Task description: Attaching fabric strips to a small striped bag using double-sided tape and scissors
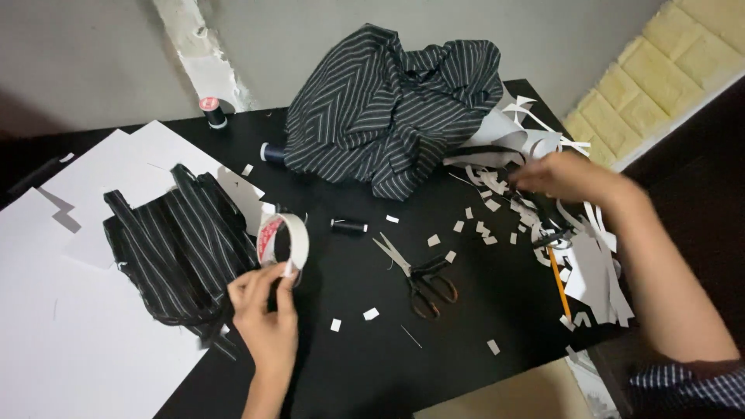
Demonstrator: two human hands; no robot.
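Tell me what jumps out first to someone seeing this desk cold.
The big heap of dark striped cloth at the back of the black table dominates. To the right, the right hand reaches into a mess of white paper scraps. Near the front, the left hand holds a tape roll upright, with scissors lying between.

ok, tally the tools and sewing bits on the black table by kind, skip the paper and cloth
Thread spools: 3 (red-topped, dark blue, black)
Scissors: 1
Tape roll: 1, held in the left hand
Pencil: 1
Total: 6
The right hand is in the paper scraps.
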